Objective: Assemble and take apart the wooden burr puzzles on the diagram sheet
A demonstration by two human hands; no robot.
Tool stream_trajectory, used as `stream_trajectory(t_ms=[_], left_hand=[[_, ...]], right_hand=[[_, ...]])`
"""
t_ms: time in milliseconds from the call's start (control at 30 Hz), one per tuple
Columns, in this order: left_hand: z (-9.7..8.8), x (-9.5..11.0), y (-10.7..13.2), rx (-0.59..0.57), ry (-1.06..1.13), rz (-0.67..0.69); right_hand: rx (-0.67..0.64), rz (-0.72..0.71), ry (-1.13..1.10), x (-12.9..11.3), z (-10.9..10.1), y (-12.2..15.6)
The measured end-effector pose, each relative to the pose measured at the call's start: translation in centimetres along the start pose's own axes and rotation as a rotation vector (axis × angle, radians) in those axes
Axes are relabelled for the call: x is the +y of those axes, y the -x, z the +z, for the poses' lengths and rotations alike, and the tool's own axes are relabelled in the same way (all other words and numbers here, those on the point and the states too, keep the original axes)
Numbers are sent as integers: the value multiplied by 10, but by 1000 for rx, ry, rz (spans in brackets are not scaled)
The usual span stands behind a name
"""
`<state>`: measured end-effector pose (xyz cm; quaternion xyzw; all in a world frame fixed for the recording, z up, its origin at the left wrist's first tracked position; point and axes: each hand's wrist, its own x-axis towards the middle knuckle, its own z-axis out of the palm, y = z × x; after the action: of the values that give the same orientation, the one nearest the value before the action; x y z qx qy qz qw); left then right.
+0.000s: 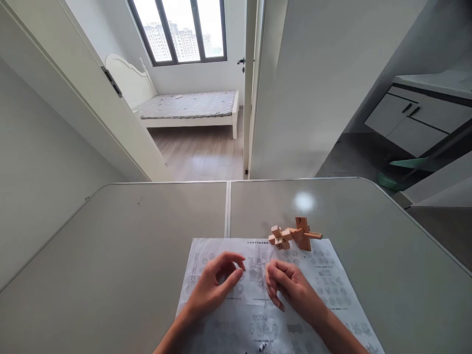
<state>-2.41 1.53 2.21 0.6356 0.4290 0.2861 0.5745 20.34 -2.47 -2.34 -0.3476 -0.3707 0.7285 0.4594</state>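
My left hand (220,280) hovers over the left half of a printed paper sheet (241,307), fingers curved, with a gap between thumb and forefinger. Nothing shows in it. To its right, my right hand (289,285) is loosely curled, its thumb against the forefinger, and no object shows in it. Just beyond this hand, at the sheet's far edge, stand two wooden interlocking puzzles: a small pale one (280,237) and a browner one (303,234) with a number on its upright piece. They sit close together, apart from both hands.
The sheet lies on a grey table (110,255) with a seam down its middle. Small dark bits (262,346) lie near the sheet's bottom edge. Past the table, a doorway opens on a bed (191,105) under a window; a white cabinet (416,110) stands at the right.
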Motion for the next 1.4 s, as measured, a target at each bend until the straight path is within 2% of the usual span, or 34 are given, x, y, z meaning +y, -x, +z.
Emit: stream_trajectory(t_ms=[1400], left_hand=[[2, 2, 1, 38, 13, -2]], right_hand=[[7, 2, 24, 1, 0, 1]])
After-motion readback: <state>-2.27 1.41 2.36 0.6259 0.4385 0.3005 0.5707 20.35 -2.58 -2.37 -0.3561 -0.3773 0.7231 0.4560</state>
